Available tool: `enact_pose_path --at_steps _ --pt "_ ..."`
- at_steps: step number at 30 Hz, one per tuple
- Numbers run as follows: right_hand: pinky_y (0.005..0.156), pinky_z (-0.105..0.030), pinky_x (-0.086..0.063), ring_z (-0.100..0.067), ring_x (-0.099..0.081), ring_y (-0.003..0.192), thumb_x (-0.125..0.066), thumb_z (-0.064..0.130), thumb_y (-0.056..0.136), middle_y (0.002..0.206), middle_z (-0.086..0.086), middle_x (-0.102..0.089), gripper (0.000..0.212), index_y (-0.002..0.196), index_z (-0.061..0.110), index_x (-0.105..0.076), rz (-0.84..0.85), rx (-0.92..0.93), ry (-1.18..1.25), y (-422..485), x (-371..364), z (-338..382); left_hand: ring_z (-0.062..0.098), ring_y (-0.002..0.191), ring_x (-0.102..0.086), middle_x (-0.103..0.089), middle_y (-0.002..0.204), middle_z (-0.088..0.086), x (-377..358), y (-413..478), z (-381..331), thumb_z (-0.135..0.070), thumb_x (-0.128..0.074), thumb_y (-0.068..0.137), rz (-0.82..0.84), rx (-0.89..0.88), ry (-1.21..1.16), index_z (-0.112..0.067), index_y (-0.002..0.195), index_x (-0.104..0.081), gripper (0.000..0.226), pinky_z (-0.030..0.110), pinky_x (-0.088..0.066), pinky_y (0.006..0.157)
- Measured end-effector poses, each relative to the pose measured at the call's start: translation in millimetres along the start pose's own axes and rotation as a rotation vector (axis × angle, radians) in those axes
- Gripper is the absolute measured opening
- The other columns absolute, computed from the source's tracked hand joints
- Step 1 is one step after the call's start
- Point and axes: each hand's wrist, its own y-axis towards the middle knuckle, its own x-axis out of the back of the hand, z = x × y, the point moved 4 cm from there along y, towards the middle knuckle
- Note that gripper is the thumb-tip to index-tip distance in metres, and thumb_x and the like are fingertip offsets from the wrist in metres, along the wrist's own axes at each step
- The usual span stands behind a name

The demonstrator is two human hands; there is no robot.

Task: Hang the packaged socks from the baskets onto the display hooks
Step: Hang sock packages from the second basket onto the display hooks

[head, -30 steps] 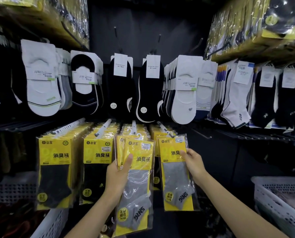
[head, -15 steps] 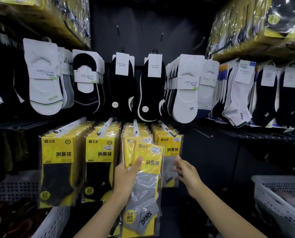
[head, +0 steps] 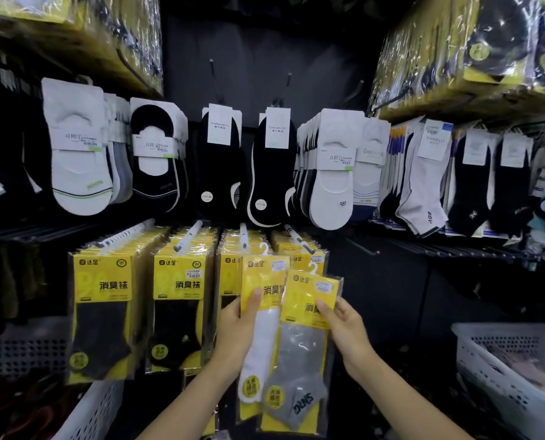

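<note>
Yellow-carded grey-sock pack [head: 296,354], clamped in my right grip [head: 344,327], points its hanger [head: 313,268] toward the hook [head: 294,237] at twelve o'clock; my left grip [head: 236,335] clamps the white-sock pack [head: 264,338] in reserve.

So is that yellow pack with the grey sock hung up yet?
Not yet. The yellow pack with the grey sock is held in the right hand, its white plastic hanger free below the white display rod.

Likely a sock shop: hooks [head: 243,237] above the left hand [head: 236,331] carry packaged socks [head: 106,312]; a stock basket [head: 487,369] sits beyond the right hand [head: 344,325].
</note>
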Motion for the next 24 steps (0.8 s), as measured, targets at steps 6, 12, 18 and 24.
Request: enact_pose_path --at_steps 6,12,18,24 --pt "0.060 -0.016 -0.050 -0.009 -0.066 0.082 -0.054 0.015 0.096 0.094 0.000 -0.069 0.010 0.103 0.015 -0.060 -0.146 0.037 -0.109 33.0 34.2 12.7 0.003 0.034 -0.027 -0.030 0.036 -0.010 27.7 14.0 -8.7 -0.047 -0.052 0.089 -0.081 -0.123 0.149 -0.024 0.053 -0.039 0.045 0.013 -0.021 0.038" --pt "0.056 -0.011 -0.051 -0.005 -0.066 0.080 -0.053 0.013 0.096 0.094 0.002 -0.069 0.012 0.106 0.013 -0.060 -0.004 0.038 -0.182 63.7 20.2 22.7 -0.001 0.038 -0.037 -0.046 0.043 -0.011 30.6 24.5 -4.5 -0.046 -0.051 0.091 -0.041 -0.118 0.132 -0.013 0.074 -0.061 0.039 0.009 -0.028 0.039" --pt "0.056 -0.012 -0.052 -0.005 -0.068 0.079 -0.053 0.012 0.096 0.095 -0.001 -0.070 0.014 0.108 0.011 -0.060 0.061 -0.007 -0.160 83.2 2.3 12.5 0.013 0.046 -0.033 -0.038 0.048 -0.005 28.4 30.0 4.3 -0.060 -0.049 0.080 -0.043 -0.068 0.168 -0.009 0.065 -0.056 0.054 0.026 -0.026 0.049" --pt "0.077 -0.025 -0.056 -0.015 -0.067 0.087 -0.064 0.024 0.090 0.096 -0.007 -0.070 0.025 0.105 0.005 -0.065 -0.096 -0.075 -0.193 92.2 6.4 -15.7 0.001 0.034 -0.035 -0.038 0.036 -0.014 15.8 31.0 9.1 -0.042 -0.055 0.090 -0.030 -0.087 0.088 -0.002 0.089 -0.045 0.041 0.007 -0.024 0.038"
